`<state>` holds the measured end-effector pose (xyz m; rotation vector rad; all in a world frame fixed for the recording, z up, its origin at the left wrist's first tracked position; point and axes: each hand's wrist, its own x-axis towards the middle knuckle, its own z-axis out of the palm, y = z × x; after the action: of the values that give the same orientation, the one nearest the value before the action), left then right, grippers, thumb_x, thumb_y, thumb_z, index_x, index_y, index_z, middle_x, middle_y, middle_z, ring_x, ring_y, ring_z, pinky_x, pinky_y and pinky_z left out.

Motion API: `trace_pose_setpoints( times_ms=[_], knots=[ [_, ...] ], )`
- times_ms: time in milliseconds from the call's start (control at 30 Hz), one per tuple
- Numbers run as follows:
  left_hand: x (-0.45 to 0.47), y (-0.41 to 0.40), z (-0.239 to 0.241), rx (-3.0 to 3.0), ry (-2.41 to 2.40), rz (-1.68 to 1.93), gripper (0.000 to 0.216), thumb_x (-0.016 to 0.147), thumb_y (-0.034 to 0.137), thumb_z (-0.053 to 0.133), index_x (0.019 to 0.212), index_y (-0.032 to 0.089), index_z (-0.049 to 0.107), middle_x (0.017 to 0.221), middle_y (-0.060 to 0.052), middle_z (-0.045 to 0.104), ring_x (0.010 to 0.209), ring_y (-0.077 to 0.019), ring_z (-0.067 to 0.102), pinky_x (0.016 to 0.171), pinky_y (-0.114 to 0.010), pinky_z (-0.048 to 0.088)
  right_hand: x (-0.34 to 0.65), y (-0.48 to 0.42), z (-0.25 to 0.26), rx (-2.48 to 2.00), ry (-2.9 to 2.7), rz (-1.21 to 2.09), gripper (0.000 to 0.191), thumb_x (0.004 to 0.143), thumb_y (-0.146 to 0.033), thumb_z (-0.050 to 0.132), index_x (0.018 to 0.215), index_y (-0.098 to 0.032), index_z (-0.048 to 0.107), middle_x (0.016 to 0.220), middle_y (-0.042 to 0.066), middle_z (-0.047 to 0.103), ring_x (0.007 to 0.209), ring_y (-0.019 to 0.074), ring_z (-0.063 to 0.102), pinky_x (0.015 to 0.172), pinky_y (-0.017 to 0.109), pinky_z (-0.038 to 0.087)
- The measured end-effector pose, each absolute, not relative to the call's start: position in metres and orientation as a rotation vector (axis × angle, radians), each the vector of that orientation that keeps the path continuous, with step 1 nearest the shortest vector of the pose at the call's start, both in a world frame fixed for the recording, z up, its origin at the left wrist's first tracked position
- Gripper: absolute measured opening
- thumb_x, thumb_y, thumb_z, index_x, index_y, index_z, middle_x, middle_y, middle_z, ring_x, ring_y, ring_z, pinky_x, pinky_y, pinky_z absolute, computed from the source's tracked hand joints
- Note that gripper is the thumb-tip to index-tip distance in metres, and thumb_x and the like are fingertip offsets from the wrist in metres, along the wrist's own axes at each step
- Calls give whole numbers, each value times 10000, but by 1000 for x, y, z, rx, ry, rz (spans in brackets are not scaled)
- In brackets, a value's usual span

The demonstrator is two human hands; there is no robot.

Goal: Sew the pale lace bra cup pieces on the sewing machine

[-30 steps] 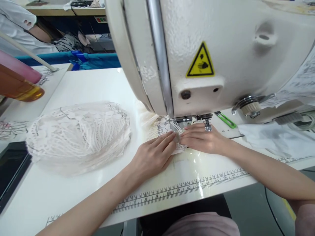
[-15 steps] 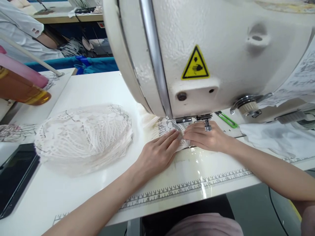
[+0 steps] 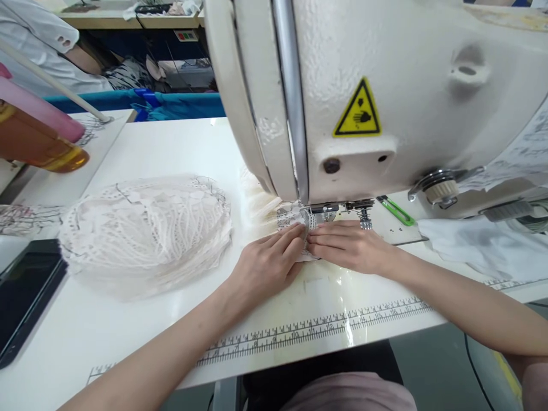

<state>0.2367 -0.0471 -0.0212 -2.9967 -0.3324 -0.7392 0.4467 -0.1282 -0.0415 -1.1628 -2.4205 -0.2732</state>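
Note:
A strip of white lace (image 3: 293, 214) lies under the sewing machine (image 3: 317, 177). My left hand (image 3: 265, 260) rests at the lace's front left, its fingers close together and pressing the edge. From the right, my right hand (image 3: 349, 246) holds the same lace, fingers together and fingertips nearly touching the left ones. Both thumbs are mostly hidden. The metal foot parts (image 3: 327, 210) sit just beyond my fingertips; the needle cannot be made out.
Left of my hands lies a heap of white lace (image 3: 145, 234), with a black phone-like device (image 3: 29, 291) beside it. Bottles (image 3: 43, 140) stand at far left. A green cutter (image 3: 398, 211) and white cloth (image 3: 475, 242) lie right. A printed ruler (image 3: 295, 335) runs along the front. Another person's sleeve (image 3: 38, 34) shows behind.
My view has shifted slightly, so the machine appears farther right. My right hand has moved left and a little toward me along the lace. My left hand stays on the lace.

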Motion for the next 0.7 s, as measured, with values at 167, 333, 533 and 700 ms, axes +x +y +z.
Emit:
trace_pose_setpoints(
  times_ms=[167, 333, 533, 700],
  knots=[
    [237, -45, -23, -2984, -403, -737, 140, 844, 74, 487, 856, 139, 611, 1172, -126, 706, 961, -229, 725, 737, -312, 628, 442, -127, -43, -1211, -2410, -213, 269, 961, -103, 499, 1109, -236, 679, 1135, 0, 734, 1110, 142, 654, 848, 281, 594],
    [238, -44, -24, -2983, -449, -715, 163, 831, 66, 472, 882, 145, 605, 1188, -127, 699, 989, -240, 717, 739, -324, 626, 442, -124, -42, -1169, -2360, -286, 238, 966, -79, 486, 1094, -180, 660, 1115, 0, 741, 1091, 126, 667, 931, 303, 579],
    [240, -44, -24, -2975, -496, -698, 194, 844, 75, 459, 951, 126, 613, 1188, -132, 699, 1009, -239, 710, 792, -320, 616, 443, -120, -40, -1125, -2348, -303, 212, 969, -63, 472, 1044, -147, 651, 1058, 3, 750, 1068, 129, 674, 996, 327, 556],
    [241, -46, -23, -2974, -544, -652, 236, 857, 114, 451, 1020, 97, 620, 1224, -149, 679, 1052, -256, 694, 800, -339, 618, 445, -118, -42, -1191, -2340, -298, 203, 973, -89, 473, 1006, -160, 660, 1056, 9, 749, 1046, 139, 681, 960, 315, 565]
  ],
)
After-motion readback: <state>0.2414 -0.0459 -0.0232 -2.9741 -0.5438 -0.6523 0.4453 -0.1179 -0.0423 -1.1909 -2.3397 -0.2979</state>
